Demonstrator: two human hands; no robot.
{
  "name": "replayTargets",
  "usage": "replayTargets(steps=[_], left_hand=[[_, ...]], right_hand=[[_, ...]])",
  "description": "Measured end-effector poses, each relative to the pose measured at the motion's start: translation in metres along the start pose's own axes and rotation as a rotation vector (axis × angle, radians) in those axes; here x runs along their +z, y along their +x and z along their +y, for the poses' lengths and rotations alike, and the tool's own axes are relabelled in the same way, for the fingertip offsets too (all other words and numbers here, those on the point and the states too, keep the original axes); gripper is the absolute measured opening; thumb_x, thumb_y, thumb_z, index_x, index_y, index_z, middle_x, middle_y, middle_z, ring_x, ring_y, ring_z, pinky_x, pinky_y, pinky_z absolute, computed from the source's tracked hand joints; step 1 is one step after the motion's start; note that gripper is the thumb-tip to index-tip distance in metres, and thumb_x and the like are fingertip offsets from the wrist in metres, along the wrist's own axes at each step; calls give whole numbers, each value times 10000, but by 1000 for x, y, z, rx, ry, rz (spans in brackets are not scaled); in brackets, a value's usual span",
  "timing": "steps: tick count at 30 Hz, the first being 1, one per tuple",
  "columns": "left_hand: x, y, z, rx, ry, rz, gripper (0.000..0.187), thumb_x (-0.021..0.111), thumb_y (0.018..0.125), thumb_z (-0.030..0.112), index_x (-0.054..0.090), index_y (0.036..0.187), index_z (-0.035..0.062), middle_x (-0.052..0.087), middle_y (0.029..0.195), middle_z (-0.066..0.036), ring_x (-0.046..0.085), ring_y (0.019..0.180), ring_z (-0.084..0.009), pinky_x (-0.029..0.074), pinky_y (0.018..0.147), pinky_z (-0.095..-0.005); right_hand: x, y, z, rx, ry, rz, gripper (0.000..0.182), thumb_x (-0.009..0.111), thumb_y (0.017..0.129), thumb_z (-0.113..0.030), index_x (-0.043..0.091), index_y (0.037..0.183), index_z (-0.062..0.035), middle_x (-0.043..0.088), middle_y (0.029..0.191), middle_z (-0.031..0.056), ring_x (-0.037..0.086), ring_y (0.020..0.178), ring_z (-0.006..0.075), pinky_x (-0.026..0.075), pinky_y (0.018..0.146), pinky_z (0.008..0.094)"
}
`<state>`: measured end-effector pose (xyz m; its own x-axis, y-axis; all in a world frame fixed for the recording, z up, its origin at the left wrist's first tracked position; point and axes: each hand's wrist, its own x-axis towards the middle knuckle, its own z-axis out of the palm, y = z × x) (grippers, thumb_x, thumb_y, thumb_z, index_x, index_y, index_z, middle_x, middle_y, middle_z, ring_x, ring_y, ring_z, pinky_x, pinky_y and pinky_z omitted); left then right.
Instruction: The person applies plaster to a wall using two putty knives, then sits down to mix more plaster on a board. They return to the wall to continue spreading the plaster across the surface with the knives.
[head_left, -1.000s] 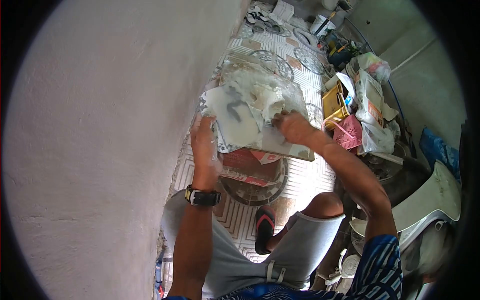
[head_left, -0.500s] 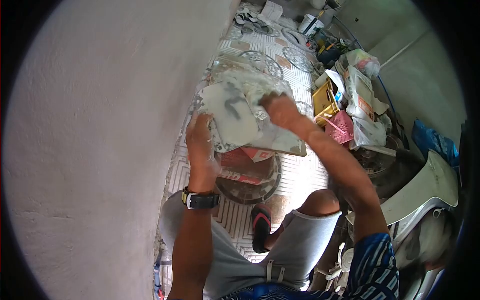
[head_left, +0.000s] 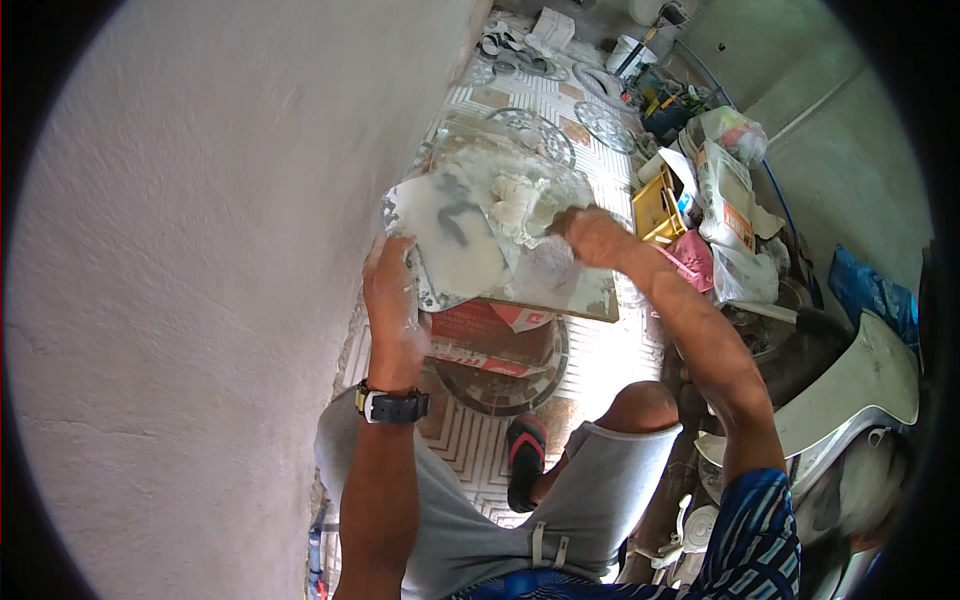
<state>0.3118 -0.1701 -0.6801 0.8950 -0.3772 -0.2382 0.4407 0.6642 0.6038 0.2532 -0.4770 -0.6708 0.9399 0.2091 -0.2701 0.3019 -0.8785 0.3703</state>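
Note:
A pale, flat plate with dark smears (head_left: 455,245) is held at its left edge by my left hand (head_left: 388,285), which has white residue on it. The plate lies over or just above a board (head_left: 565,290) smeared with white material. On the board, right of the plate, sits a lump of whitish paste (head_left: 520,205). My right hand (head_left: 597,237) is closed at the right side of the paste, around something dark and blurred that I cannot make out. Beneath the board is a red box (head_left: 490,335).
A rough wall (head_left: 200,250) rises close on the left. On the right are a yellow crate (head_left: 655,208), plastic bags (head_left: 745,275), a blue bag (head_left: 872,290) and a pale curved panel (head_left: 840,385). A white bucket (head_left: 628,57) stands at the back.
My right hand has moved right and slightly down, away from the paste lump, which shows more fully. My left hand and the plate have shifted slightly left.

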Motion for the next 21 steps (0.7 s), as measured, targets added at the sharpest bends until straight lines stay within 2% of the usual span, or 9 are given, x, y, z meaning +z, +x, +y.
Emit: replayTargets(steps=[4, 5, 6, 10, 11, 15, 19, 20, 21], left_hand=[[-6, 7, 1, -22, 53, -8, 279, 523, 887, 184, 553, 1108, 16, 633, 989, -62, 657, 867, -173, 551, 754, -303], [-4, 7, 0, -25, 36, 0, 279, 520, 888, 184, 551, 1108, 15, 632, 989, -65, 657, 868, -173, 553, 755, -304], [0, 6, -3, -27, 19, 8, 279, 517, 889, 183, 549, 1109, 13, 631, 988, -68, 657, 868, -173, 554, 757, -305], [-3, 8, -5, -16, 11, -44, 278, 510, 891, 180, 547, 1107, 9, 631, 987, -75, 656, 867, -173, 556, 755, -310], [-3, 8, -3, -25, 4, -43, 279, 511, 890, 180, 547, 1106, 8, 630, 987, -74, 656, 867, -172, 554, 757, -310], [-9, 9, -8, -36, -12, -22, 283, 512, 887, 178, 550, 1107, 5, 628, 997, -73, 653, 881, -174, 544, 773, -311], [-8, 8, -7, -34, 18, -42, 290, 516, 887, 180, 555, 1118, 8, 631, 1013, -72, 650, 900, -174, 534, 792, -313], [-8, 7, -6, -41, 19, -42, 290, 517, 887, 181, 558, 1118, 9, 632, 1014, -71, 650, 899, -175, 533, 791, -313], [-8, 7, -4, -48, 19, -43, 290, 519, 887, 181, 561, 1118, 10, 633, 1016, -70, 649, 899, -175, 532, 790, -313]], right_hand=[[8, 18, -1, 171, -102, 185, 250, 566, 761, -65, 675, 987, -58, 686, 966, 101, 670, 888, 269, 522, 713, 417], [20, 24, -10, 143, -130, -245, 213, 571, 758, -60, 682, 940, -47, 688, 951, 104, 672, 886, 282, 526, 696, 429], [45, 16, -17, 38, 1, 115, 189, 576, 765, -71, 686, 917, -44, 688, 948, 108, 673, 897, 282, 533, 690, 437], [-22, 13, 7, 84, 50, 9, 202, 588, 765, -89, 682, 939, -46, 684, 946, 123, 673, 903, 288, 539, 700, 422], [-19, 17, 12, 97, 18, 120, 211, 585, 766, -87, 680, 949, -43, 681, 948, 143, 673, 901, 293, 538, 699, 426], [55, 35, -17, 93, -73, -16, 208, 587, 759, -91, 687, 939, -63, 686, 888, 160, 680, 862, 301, 539, 703, 422], [-11, 25, -5, 120, -8, -37, 224, 603, 741, -83, 687, 948, -68, 685, 930, 156, 680, 875, 302, 539, 703, 420], [-25, 27, -4, 147, 9, 0, 413, 597, 701, -81, 645, 1111, -102, 653, 1047, 114, 642, 937, 282, 536, 768, 396], [-20, 32, -8, 191, -26, 83, 420, 604, 697, -85, 642, 1115, -96, 650, 1062, 105, 636, 959, 273, 532, 783, 394]])
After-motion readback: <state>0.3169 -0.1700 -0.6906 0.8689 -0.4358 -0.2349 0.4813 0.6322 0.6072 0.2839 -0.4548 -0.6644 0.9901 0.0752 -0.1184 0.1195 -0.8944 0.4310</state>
